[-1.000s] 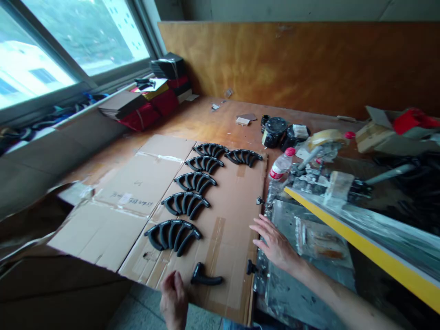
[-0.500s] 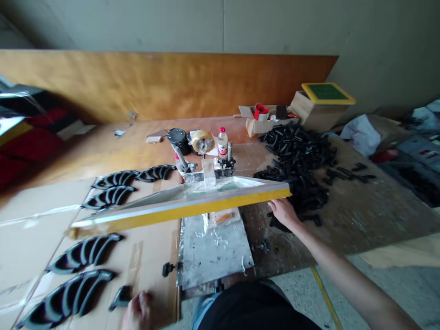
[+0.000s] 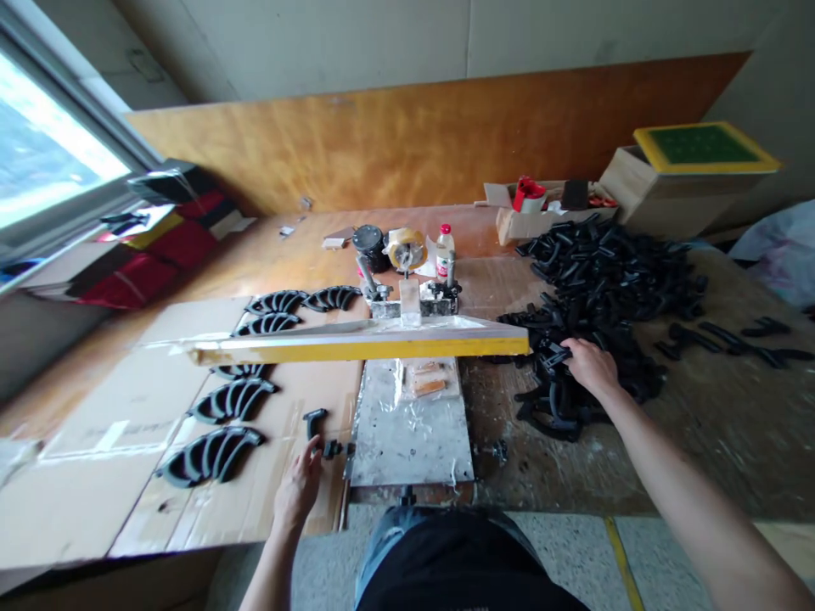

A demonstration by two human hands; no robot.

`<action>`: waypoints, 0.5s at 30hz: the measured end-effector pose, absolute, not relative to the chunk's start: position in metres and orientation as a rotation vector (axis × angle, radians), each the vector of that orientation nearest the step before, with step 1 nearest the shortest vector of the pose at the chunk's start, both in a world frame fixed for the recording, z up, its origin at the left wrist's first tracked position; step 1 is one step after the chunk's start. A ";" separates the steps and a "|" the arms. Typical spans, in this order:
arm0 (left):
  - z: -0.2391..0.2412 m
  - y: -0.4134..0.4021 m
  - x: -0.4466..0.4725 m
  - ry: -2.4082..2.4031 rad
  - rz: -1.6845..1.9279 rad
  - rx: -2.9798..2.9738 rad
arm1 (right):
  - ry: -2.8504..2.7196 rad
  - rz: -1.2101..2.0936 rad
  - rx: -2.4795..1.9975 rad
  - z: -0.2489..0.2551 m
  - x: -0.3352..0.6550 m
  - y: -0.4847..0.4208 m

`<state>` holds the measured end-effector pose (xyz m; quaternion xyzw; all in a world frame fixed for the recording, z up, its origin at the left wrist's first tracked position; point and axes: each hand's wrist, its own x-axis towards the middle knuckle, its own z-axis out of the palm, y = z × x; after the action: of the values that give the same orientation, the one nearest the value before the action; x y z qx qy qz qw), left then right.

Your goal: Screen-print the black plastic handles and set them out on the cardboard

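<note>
My left hand [image 3: 298, 485] is over the cardboard at the near left, its fingers closed on the lower end of a black T-shaped handle piece [image 3: 315, 417]. At the edge of a heap of black plastic handles [image 3: 592, 271], my right hand [image 3: 592, 367] pinches one black handle [image 3: 555, 355]. Between the hands, a yellow-edged screen-printing frame [image 3: 382, 348] is raised above a grey metal base plate [image 3: 411, 450]. Rows of black curved handles [image 3: 213, 454] lie nested together on the cardboard [image 3: 146, 416] at left.
Behind the frame stand a clamp stand [image 3: 411, 301], a tape roll [image 3: 407, 250], a black tin [image 3: 369, 246] and a red-capped bottle [image 3: 444, 250]. Cardboard boxes [image 3: 655, 191] are at the back right. Red and black boxes [image 3: 171, 255] sit beside the window. Black knobs [image 3: 500, 450] flank the plate.
My right hand has left the frame's right end and moved right to the handle heap. My left hand has moved forward with the handle piece. The view has turned left.
</note>
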<state>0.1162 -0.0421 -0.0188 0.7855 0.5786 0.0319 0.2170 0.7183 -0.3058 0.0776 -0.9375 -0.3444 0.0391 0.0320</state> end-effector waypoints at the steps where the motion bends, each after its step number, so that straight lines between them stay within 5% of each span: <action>1: -0.018 -0.047 0.115 1.638 0.120 2.151 | -0.984 0.086 -2.859 0.075 0.710 -0.309; 6: -0.006 -0.057 0.116 1.771 0.372 2.086 | -0.918 -0.153 -2.591 0.078 0.647 -0.297; 15: 0.052 -0.027 0.188 1.477 0.664 2.071 | -1.642 0.186 -1.948 0.065 0.489 -0.156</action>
<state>0.1875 -0.0274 0.0521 0.7620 0.5434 0.2443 0.2537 0.4891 -0.1559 0.0648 -0.7298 -0.6154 0.0696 0.2894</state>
